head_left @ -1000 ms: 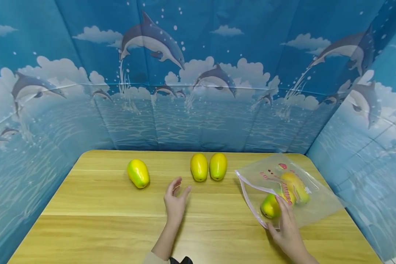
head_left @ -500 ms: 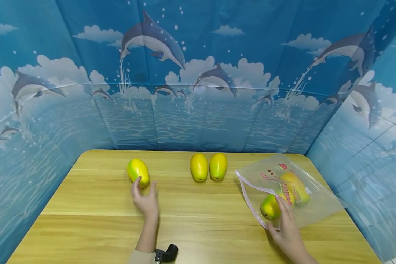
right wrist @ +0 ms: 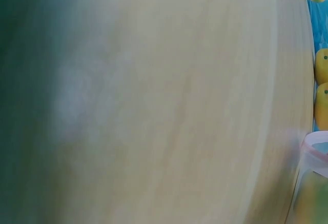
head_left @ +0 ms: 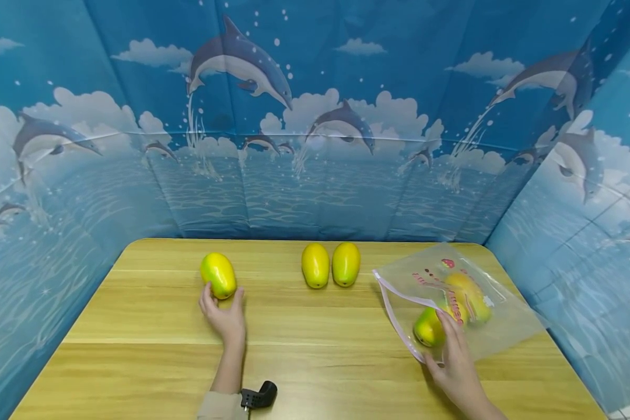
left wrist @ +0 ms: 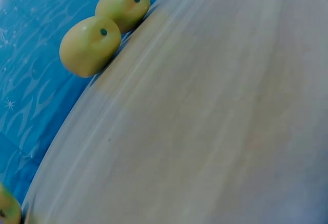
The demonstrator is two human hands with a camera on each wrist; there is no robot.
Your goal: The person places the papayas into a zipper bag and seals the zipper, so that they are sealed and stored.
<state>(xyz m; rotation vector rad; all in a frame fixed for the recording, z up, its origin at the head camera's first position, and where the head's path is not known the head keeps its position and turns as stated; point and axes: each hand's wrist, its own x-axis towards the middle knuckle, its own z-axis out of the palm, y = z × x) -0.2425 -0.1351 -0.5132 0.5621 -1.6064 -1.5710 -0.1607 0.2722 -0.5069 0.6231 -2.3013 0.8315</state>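
My left hand [head_left: 223, 318] reaches the near end of a yellow-green mango [head_left: 218, 275] on the left of the table. The fingers lie at its left side and the thumb stands off its right side. A clear zip bag [head_left: 509, 318] with red print lies at the right, its mouth facing left and spread apart. My right hand [head_left: 457, 364] holds the bag's mouth edge between thumb and fingers. Inside the bag are yellow-green mangoes [head_left: 429, 328], partly veiled by the plastic. The right wrist view catches a corner of the bag [right wrist: 313, 157].
Two more mangoes, one on the left [head_left: 315, 266] and one on the right [head_left: 346, 265], lie side by side at the back middle of the wooden table [head_left: 315, 361]. Behind them hangs a blue dolphin-print curtain [head_left: 315, 192], which continues along both sides.
My left hand has moved left from the middle of the table to the single mango, its fingers coming around the near end. The right hand and the bag have stayed put.
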